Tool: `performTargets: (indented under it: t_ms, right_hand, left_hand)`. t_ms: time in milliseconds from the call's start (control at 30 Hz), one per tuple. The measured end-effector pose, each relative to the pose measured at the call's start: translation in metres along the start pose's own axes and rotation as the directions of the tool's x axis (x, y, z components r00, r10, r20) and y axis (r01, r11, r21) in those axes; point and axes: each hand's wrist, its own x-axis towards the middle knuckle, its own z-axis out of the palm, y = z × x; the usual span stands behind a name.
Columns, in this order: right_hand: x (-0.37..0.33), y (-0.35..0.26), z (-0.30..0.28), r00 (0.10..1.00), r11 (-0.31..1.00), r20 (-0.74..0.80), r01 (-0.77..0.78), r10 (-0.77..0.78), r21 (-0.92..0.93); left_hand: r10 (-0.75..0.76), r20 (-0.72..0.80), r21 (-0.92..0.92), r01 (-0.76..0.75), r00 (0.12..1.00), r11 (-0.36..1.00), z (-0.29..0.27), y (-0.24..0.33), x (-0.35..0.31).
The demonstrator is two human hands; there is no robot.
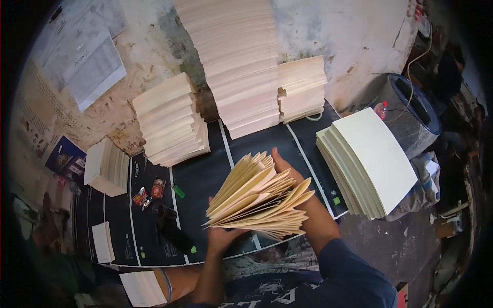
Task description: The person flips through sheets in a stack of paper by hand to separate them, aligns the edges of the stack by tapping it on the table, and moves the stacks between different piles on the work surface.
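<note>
Between my two hands is a bundle of folded cream paper sheets (pixel 257 197), held above the black tabletop and fanned apart along its edges. My left hand (pixel 225 237) is closed on the bundle's lower left side, its fingers partly hidden by the paper. From the right, my right hand (pixel 292 174) grips the same bundle; its thumb stands up beside the top edge and its other fingers are hidden behind the sheets. Beyond the bundle, a very tall stack of cream paper (pixel 241 77) rises against the wall.
A shorter paper stack (pixel 172 120) leans left of the tall one; another stack (pixel 303 90) stands right. A thick pile (pixel 377 159) sits at the table's right edge. Wrappers (pixel 149 192), a green piece (pixel 178 191) and a black object (pixel 172 226) lie left. A drum (pixel 411 108) stands far right.
</note>
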Motion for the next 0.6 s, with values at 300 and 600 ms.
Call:
performTargets:
  t_ms: [300, 600]
  right_hand:
    - [0.029, 0.009, -0.007, 0.997, 0.997, 0.059, -0.053, 0.057, -0.063]
    - [0.039, -0.019, -0.051, 0.981, 0.398, 0.114, 0.168, -0.156, -0.902]
  left_hand:
    - [-0.050, -0.053, -0.147, 0.042, 0.997, 0.988, 0.022, -0.021, -0.010]
    - [-0.249, -0.312, -0.325, 0.143, 0.917, 0.935, 0.053, -0.025, 0.003]
